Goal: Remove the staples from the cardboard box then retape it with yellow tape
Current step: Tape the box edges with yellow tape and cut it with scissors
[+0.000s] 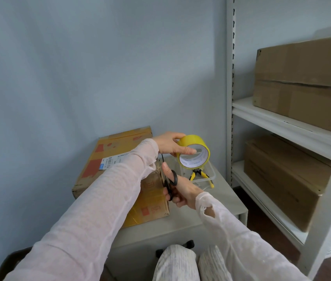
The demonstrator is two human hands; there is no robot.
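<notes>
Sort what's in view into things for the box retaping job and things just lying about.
For the job: cardboard box; yellow tape, in left hand; scissors, in right hand; pliers.
Lying about: upper shelf box; lower shelf box; clear tub.

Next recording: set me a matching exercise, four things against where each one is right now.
Things: 1 round yellow tape roll; 2 black-handled scissors; 3 yellow-handled pliers; 4 orange-printed cardboard box.
Places: A in the clear plastic tray; B held by the left hand; C on the grey table; D held by the right hand.
Pairs: 1-B; 2-D; 3-A; 4-C.
</notes>
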